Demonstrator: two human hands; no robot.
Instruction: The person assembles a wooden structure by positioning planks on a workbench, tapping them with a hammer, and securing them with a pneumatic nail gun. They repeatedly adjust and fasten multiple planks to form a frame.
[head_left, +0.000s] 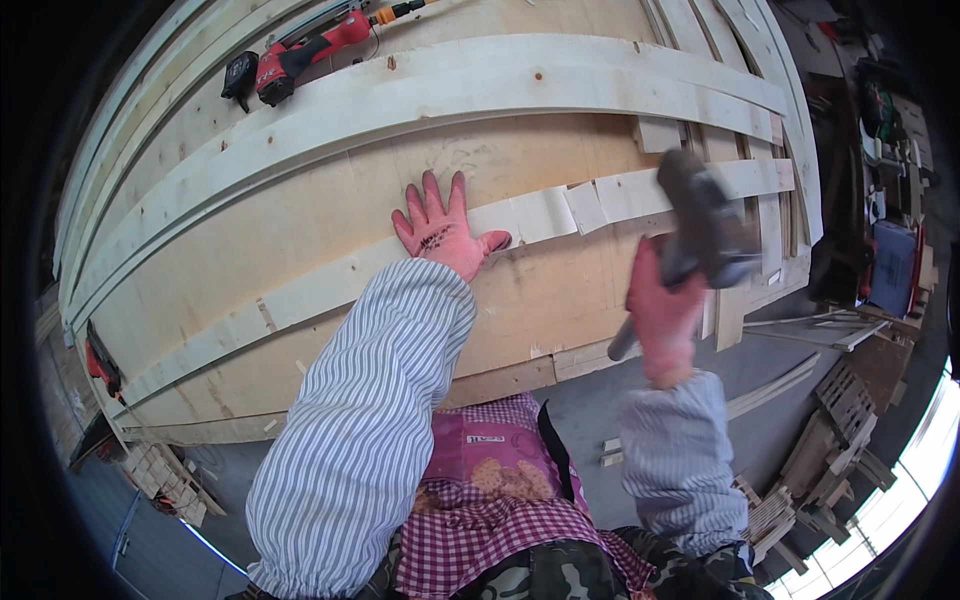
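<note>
Head view: right hand wraps a hammer, left hand spreads empty across slat and plywood, grey floor nearer than the grip, blue box farther right.

We hold a hammer just past two o'clock, its dark, bulky head blurred and overlapping our view of the wood, its handle end aimed toward seven. Our pale wooden strip lies flat and long, from between eight and nine o'clock to just past two, with brown marks, crosswise edges between one and two, and a pinkish tip at its two-o'clock end.
</note>
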